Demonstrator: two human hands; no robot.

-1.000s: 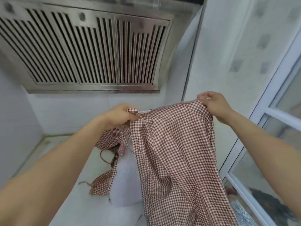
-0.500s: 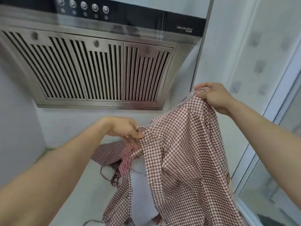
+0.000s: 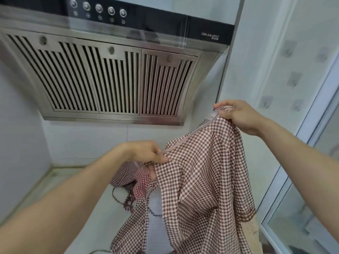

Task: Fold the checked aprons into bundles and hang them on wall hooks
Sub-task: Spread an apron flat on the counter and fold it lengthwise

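So the brown-and-white checked apron (image 3: pixel 205 182) is up in the air right now, still just one loose open sheet, not a bundle, and that's where I'd expect trouble. Taking that apron as the landmark: the left hand (image 3: pixel 146 153) is at its lower near corner, thumb and fingers pinching the striped hem, and the right hand (image 3: pixel 236 114) is at its upper far corner, fingers curled tight round a bunch of the same edge. All of the cloth hangs off those two pinches, so if either one slips during a fold the whole thing probably drops. Right under and just left of it on the white countertop (image 3: pixel 88 208) there's a pile of other checked aprons (image 3: pixel 134 182) with thin ties (image 3: pixel 119 197) looping out, and the hanging tail looks close enough to drag through them and snag a tie, so you'd lift two at once. Further back and above-left of the apron is the steel range hood (image 3: pixel 102 76), and a wide swing could flick the cloth onto it. Beyond the apron to the right, up on the wall, are the small clear adhesive hooks (image 3: pixel 266 103). Those look flimsy to me, so a fat lopsided bundle could easily slide off or pull one down.
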